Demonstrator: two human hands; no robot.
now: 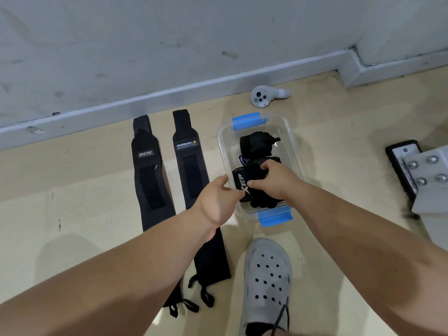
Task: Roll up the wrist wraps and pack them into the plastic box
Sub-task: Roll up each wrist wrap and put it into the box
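Grey clog (266, 275) just short of the plastic box (223, 151). Your left hand (218, 197) and right hand (274, 180) both pinch a rolled wrap (244, 187) at the box's near end: packing step. Next, seat it, release, then roll the two flat wraps (191, 170) left of the box

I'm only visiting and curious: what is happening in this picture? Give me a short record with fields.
Activity: a person packs rolled wrist wraps into a box
Box: clear plastic box, blue latches, lid off, on the floor
Hands: left hand pinches the held wrap; right hand grips it, over the box
Already packed: rolled wrap at the box's far end
Not yet rolled: flat wrap and second flat wrap, on the floor left of the box
Nearby: white controller, grey shoe
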